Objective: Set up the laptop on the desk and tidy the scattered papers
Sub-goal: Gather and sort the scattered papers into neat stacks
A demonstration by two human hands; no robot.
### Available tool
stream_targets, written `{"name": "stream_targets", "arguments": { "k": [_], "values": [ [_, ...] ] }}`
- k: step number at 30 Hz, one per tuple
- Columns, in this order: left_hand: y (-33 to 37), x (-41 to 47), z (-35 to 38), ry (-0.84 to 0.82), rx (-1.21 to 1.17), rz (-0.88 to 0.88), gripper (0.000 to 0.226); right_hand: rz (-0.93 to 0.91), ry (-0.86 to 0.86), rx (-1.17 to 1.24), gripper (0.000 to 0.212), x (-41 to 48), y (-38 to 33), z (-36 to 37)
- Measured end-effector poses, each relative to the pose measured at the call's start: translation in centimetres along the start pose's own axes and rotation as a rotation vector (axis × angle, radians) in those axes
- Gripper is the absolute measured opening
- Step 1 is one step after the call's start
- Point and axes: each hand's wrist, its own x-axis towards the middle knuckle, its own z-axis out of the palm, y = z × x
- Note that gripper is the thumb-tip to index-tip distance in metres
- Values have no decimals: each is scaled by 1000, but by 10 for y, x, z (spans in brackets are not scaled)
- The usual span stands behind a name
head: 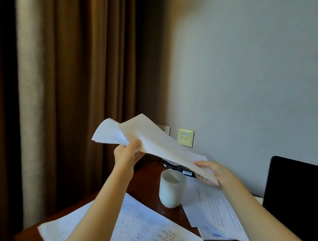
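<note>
**Held sheets** [158, 142]: a sheaf of white paper raised above the surface [145, 181], sloping down to the right. The sheet count cannot be told; one sheet curls out behind at the left.

The left grip [128, 154] pinches the near left edge. The right grip [214, 173] grasps the lower right corner, its fingers mostly hidden under the paper.

Printed papers [147, 229] lie loose on the near surface, crossed by the forearms and cut off by the frame. Further sheets [214, 211] lie just beside a white cup [171, 188]. A dark object [186, 172], half covered by the held sheets, is hard to identify. The laptop [295, 194] stands dark at the right edge, cut off. A wall socket [185, 137] shows behind.
</note>
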Motion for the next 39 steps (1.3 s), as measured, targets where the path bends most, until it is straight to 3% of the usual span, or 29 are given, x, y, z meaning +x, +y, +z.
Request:
{"name": "stream_targets", "arguments": {
  "k": [4,9,12,14,17,21,25,28,35,39],
  "values": [
    [1,-25,-21,-25,26,-63,47,-26,12,26,13,-33,16,-4],
    [-10,-53,-56,-109,142,-160,45,0,40,-208,18,-78,35,-8],
    [-20,-70,-77,-121,185,-242,38,-16,101,-263,32,-99,47,-12],
    [-24,-77,-90,-101,180,-284,27,-16,149,-335,47,-112,56,-12],
    [-22,-82,-109,-10,168,-292,16,-12,259,-593,44,-128,67,-14],
    [-17,-86,-133,66,307,-288,19,17,316,-687,46,-138,81,-24],
    [-18,-76,-151,133,767,-284,32,10,408,-591,46,-144,96,-31],
    [-18,-74,-154,41,914,-284,41,-57,469,-524,39,-145,105,-33],
    [-15,-81,-149,-125,994,-246,53,-117,463,-369,44,-151,109,-26],
    [-12,-80,-150,-151,988,-316,35,-132,375,-304,36,-154,115,-24]
  ]
}}
